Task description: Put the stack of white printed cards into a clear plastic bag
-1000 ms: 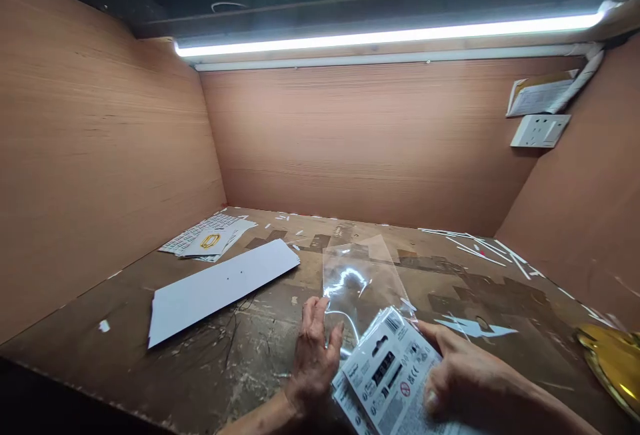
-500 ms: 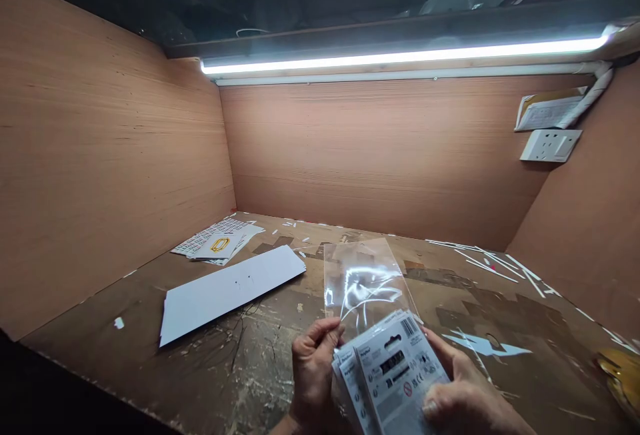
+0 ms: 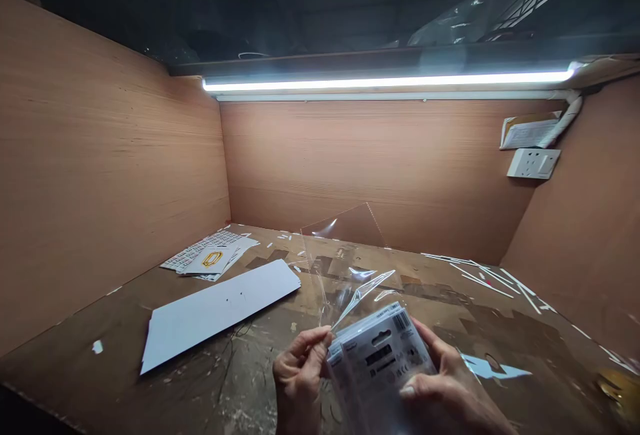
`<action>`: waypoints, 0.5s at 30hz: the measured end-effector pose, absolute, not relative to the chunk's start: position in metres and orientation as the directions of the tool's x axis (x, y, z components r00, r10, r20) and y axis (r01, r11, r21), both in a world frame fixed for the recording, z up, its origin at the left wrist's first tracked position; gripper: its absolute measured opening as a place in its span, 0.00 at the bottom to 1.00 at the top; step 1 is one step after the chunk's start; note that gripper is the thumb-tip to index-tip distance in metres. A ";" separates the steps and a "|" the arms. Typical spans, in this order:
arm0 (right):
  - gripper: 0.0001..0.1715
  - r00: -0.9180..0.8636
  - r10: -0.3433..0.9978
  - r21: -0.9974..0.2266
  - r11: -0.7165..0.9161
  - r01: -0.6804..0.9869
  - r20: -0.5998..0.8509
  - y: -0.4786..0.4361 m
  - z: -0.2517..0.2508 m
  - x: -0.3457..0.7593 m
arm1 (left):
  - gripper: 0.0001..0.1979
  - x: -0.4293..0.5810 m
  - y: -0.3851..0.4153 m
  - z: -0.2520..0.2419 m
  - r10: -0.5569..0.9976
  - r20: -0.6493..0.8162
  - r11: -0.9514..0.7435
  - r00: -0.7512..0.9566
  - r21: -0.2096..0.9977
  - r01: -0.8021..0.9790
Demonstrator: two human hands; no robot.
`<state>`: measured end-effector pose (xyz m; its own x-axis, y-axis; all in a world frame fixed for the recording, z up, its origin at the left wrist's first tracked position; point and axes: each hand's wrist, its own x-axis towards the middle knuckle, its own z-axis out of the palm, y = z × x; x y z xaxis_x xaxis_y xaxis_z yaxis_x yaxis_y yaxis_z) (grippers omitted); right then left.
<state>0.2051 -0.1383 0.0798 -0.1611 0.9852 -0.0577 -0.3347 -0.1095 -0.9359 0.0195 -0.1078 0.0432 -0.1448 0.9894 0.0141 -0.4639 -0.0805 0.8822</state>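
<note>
Between thumb and fingers, my left hand pinches the near edge of a clear plastic bag, which stands up and away from me over the table. My right hand grips a small stack of printed packs, thumb on the front and fingers behind the right side. The top pack has a hang hole, a barcode and small print, partly blurred. The stack lies just right of my left fingers and overlaps the bag's lower part, so the bag's mouth is hard to make out.
Long white card sheets lie to the left, with printed sheets behind them. White strips are scattered at the back right. A pale blue cut-out lies beside my right hand, and a yellow object sits at the right edge.
The bag has swung upward and opened out, its far end now higher against the back wall. Both hands and the packs have shifted slightly left in view; the camera has tilted up.
</note>
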 end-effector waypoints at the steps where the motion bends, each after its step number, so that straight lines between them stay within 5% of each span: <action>1: 0.46 -0.151 0.987 -0.942 -0.107 -0.319 -0.061 -0.137 0.082 0.205 | 0.13 0.019 -0.108 0.045 0.987 0.033 -0.101 -0.156 0.885 -0.455; 4: 0.44 -0.117 0.991 -0.957 -0.088 -0.277 -0.057 -0.135 0.085 0.206 | 0.13 0.017 -0.110 0.049 0.985 0.101 -0.153 -0.140 0.888 -0.433; 10: 0.42 -0.092 0.995 -0.985 -0.043 -0.169 -0.028 -0.134 0.082 0.215 | 0.16 0.003 -0.108 0.053 0.964 0.196 -0.112 0.182 0.913 -0.391; 15: 0.42 -0.076 0.997 -0.994 -0.039 -0.098 -0.031 -0.134 0.083 0.217 | 0.09 0.006 -0.097 0.047 0.973 0.222 -0.207 0.057 0.958 -0.199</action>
<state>0.2172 -0.1335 0.0831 -0.0757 0.9966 -0.0311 -0.0979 -0.0385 -0.9945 0.0059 -0.0973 0.0468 0.0572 0.9733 0.2224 -0.1995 -0.2071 0.9578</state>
